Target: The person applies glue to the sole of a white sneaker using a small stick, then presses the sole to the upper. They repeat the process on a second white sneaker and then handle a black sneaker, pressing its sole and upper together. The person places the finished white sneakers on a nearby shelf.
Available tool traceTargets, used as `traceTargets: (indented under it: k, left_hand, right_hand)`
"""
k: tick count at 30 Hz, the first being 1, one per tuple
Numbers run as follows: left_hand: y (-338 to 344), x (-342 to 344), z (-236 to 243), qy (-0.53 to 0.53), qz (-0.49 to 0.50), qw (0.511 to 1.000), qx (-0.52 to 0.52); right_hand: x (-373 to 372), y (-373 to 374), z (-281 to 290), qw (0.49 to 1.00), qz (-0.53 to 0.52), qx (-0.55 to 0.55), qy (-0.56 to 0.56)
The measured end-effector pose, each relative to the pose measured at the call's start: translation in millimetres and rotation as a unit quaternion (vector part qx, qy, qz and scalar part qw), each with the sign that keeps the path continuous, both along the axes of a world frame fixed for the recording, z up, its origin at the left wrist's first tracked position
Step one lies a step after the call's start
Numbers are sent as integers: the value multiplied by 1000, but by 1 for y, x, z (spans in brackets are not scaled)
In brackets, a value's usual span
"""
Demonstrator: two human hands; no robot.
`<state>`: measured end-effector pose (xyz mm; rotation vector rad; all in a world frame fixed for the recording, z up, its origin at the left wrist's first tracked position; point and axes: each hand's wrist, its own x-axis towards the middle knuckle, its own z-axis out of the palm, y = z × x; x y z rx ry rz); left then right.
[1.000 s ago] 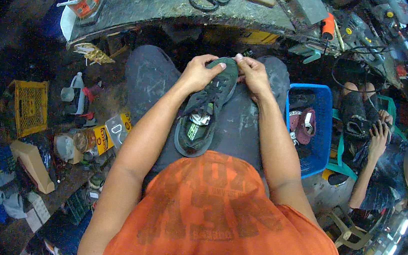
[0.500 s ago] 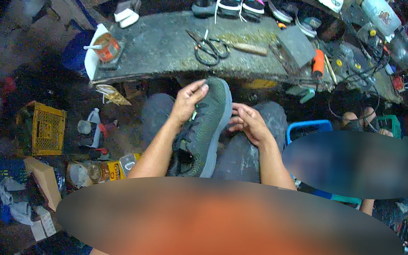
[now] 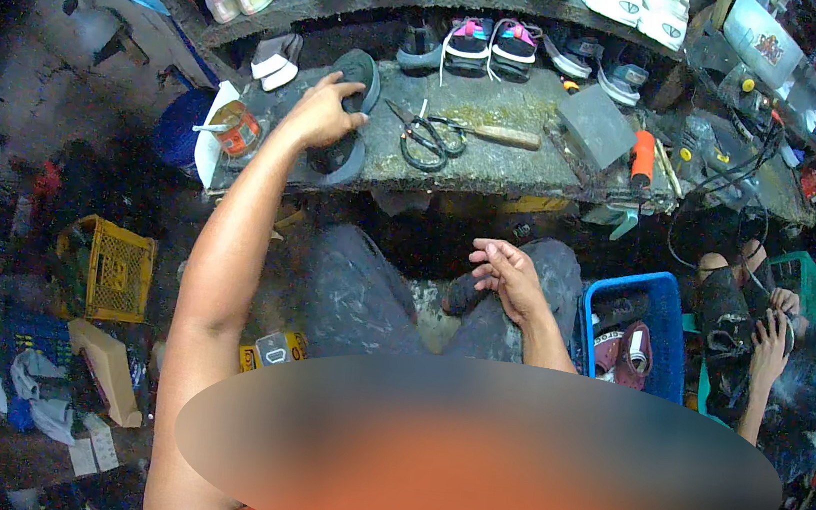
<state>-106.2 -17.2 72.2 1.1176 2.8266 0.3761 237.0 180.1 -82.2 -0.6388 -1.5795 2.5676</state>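
At the near left part of the workbench is a dark green shoe (image 3: 341, 167) with a grey sole edge. My left hand (image 3: 325, 115) reaches far forward and grips it across the middle, covering part of it. Over my right thigh hovers my right hand (image 3: 511, 279), its fingers loosely bent and apart with nothing in them. Right of the shoe lie black-handled scissors (image 3: 425, 144) and a wooden-handled tool (image 3: 504, 136).
Shoes, including a black-and-pink pair (image 3: 490, 48), line the shelf behind the bench (image 3: 379, 156). An orange-handled tool (image 3: 643, 159) and a cup (image 3: 237, 131) stand on it. A blue basket (image 3: 671, 285) holds shoes; beyond it a co-worker's hands (image 3: 773, 322) work on a dark shoe.
My left hand has carried the dark green shoe from above my lap forward and left to the bench. My right hand has stayed over my lap, slightly lower.
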Motion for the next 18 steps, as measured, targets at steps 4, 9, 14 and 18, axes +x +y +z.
traceTargets:
  k: [4,9,14,18]
  left_hand:
    - [33,-7,12,162,33,981,101]
    - [138,-47,2,-45,76,963,255]
    - [181,-87,-35,-57,167,971,162]
    - [161,-72,-16,-20,159,966,204]
  right_hand:
    - [-2,-4,0,998,13,54,-41]
    - [-11,-12,0,998,6,29,-47]
    - [-11,-5,-3,999,9,7,-34]
    - [-13,1,-4,999,1,-11,-40]
